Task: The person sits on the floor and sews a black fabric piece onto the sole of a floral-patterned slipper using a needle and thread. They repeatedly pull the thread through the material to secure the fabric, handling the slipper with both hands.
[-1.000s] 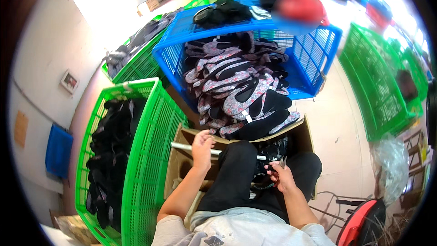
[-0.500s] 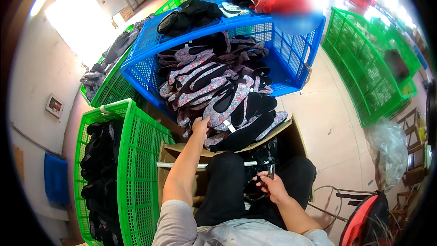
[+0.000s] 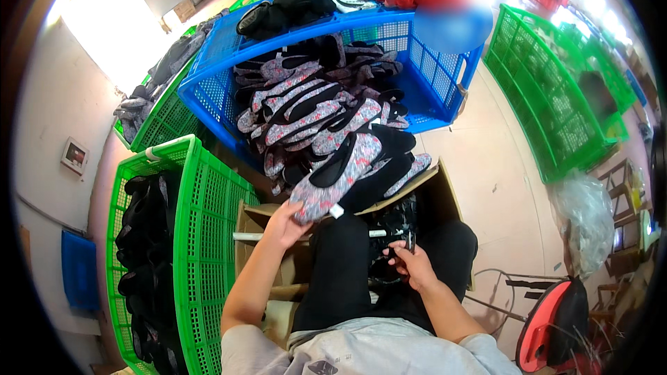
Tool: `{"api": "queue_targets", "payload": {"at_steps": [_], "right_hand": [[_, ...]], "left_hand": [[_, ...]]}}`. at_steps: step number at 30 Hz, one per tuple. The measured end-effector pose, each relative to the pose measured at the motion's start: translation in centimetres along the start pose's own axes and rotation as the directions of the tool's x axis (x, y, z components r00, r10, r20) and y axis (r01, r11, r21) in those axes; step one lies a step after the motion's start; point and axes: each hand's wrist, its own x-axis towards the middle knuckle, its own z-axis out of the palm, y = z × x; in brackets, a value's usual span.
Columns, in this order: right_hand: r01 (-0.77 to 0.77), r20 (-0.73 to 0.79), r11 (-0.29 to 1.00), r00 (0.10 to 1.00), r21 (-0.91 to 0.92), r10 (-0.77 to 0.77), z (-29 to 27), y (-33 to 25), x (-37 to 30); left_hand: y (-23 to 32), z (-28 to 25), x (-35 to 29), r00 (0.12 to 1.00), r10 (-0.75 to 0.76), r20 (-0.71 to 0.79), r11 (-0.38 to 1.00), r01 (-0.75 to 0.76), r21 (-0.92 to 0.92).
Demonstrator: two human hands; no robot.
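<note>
Head view: left hand (image 3: 283,224) grips the toe of a floral slipper (image 3: 335,179) at the near edge of the heap spilling from the blue crate (image 3: 431,83) onto the cardboard box (image 3: 445,180), right hand (image 3: 413,266) closed on a small dark tool (image 3: 410,242) over the lap, green crate (image 3: 208,236) of black shoes at left.

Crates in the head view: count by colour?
Blue crate holding the patterned shoes: 1
Green crates: 3, namely the one of dark shoes by the left hand, one behind the blue, one at right
More stacked far back, too small to count.
Total: 4
</note>
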Motion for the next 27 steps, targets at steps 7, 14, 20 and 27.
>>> {"api": "queue_targets", "payload": {"at_steps": [7,14,20,27], "right_hand": [[0.044,0.172,0.999,0.984,0.025,-0.048,2.0,-1.3,-2.1],[-0.071,0.122,0.997,0.990,-0.008,0.071,3.6,3.5,-3.8],[-0.054,0.127,0.998,0.990,-0.039,0.059,4.2,4.2,-4.5],[0.053,0.145,0.998,0.988,-0.042,-0.046,3.9,5.4,-4.7]], "left_hand": [[-4.2,-2.4,-17.0,0.997,-0.062,0.054,0.984,0.052,0.171],[-2.8,-4.8,-23.9,0.944,-0.329,-0.030,0.807,0.297,0.511],[-1.9,1.0,-19.9,0.955,0.171,0.243,0.102,-0.262,0.960],[-4.3,7.8,-12.4,0.808,0.032,0.589,0.028,-0.590,0.807]]}}
